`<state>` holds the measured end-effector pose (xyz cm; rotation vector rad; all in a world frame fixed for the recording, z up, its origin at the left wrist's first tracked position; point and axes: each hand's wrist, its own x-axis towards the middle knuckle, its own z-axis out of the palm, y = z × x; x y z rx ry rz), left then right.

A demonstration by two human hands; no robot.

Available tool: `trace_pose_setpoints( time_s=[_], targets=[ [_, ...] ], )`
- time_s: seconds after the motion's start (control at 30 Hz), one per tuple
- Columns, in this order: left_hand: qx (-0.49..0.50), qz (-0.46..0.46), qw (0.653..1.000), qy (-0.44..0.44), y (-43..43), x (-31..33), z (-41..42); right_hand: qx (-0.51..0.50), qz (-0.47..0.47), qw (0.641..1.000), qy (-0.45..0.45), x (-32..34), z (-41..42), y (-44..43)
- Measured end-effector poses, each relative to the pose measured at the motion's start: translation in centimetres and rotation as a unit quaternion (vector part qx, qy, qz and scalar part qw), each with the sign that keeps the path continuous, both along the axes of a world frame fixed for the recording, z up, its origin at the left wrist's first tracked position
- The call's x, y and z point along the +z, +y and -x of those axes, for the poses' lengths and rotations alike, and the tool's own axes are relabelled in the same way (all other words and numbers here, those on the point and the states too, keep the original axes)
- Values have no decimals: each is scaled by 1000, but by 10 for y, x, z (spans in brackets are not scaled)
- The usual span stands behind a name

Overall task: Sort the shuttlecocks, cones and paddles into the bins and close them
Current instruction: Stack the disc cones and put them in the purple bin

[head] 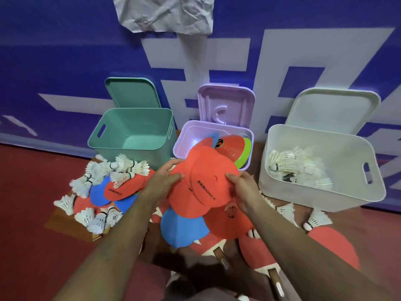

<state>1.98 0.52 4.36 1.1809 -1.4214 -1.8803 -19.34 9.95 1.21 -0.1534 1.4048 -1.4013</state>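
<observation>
head | cones | between left hand, right hand (both gripping)

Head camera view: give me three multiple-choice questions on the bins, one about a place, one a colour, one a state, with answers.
1. Which bin holds shuttlecocks? A) green B) purple C) white
2. What colour is the empty bin? A) green B) purple C) white
3. How are the lids? A) all on B) all off, propped behind the bins C) one on
Answers: 1 C, they lie in the white bin; 2 A, the green bin shows only its bare bottom; 3 B, each lid leans upright behind its open bin.
</observation>
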Motion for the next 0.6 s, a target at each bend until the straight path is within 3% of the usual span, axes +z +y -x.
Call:
trace_pose_setpoints(
  time_s=[0.13, 0.23, 0.37, 0.53, 0.6],
  targets=[
    [-47, -42, 998, 32, -25, -15, -1, -18, -23, 999, -32, -7, -12, -12],
    [-75, -95, 991, 62, -51, -25, -10, 0, -69, 998, 1, -12, -28, -22],
    [-118, -150, 979, 71, -91, -34, -25, -17, -49, 995, -85, -23, -51, -38],
    [-65, -164, 983, 53, -128, -55, -30, -68, -46, 996, -40, -32, -72, -42],
    [-93, -191, 976, 57, -126, -60, -25, -67, -49, 996, -15, -34, -86, -40]
  ],
)
